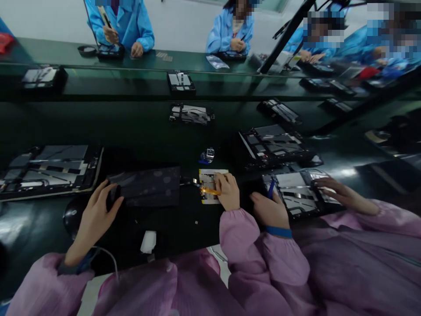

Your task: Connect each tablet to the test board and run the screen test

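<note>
My left hand (98, 211) is at the left end of a dark, flat screen panel (148, 186), with its thumb and fingers around the panel's edge. A flex cable runs from the panel's right end towards a small light-coloured plate (208, 198) with yellow edges. My right hand (227, 191) rests over this plate, fingers bent and pressed on the end of an orange flex cable (209, 190). The fingertips are partly hidden. Just beyond the plate lies a small metallic part (208, 154) with a blue piece.
At my right, a co-worker's hands (271, 208) work on an opened device (296, 193). Stacked devices (272, 142) stand beyond, another open device (49, 166) at left. A white piece (148, 242) lies near the front edge. More people sit across the bench.
</note>
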Motion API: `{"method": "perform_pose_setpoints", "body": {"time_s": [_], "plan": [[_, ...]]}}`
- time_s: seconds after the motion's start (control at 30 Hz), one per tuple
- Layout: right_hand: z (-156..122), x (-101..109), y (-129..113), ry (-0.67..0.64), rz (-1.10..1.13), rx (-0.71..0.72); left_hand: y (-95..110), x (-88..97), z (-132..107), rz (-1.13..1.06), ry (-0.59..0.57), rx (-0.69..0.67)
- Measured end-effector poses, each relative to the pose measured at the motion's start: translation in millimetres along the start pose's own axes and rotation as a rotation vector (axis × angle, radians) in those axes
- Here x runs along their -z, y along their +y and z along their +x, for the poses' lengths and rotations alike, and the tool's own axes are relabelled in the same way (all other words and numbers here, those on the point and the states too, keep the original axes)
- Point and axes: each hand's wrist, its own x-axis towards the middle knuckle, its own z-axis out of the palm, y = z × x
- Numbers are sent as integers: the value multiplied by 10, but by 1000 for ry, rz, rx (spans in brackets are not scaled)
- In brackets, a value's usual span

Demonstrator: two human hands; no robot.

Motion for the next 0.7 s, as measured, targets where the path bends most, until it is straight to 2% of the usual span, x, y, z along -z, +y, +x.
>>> {"method": "perform_pose_setpoints", "body": {"time_s": [0.1,0.17,0.23,0.33,0.43,0.53,0.6,0.7], "plan": [[25,179,146,150,-166,-145,25,3,-31,10,9,-13],[82,212,265,271,-292,-286,31,-9,-65,8,4,-21],[135,233,395,316,-328,-377,47,-20,-105,2,0,-20],[163,304,576,239,-208,-433,84,-13,-155,-3,1,-21],[149,344,661,105,2,-415,89,40,-133,-53,-7,-3],[181,153,573,-25,173,-348,27,107,3,-152,-25,19],[237,-135,412,-66,175,-306,-35,129,144,-213,-41,17],[308,-619,112,-55,131,-254,-107,100,355,-296,-31,30]]}}
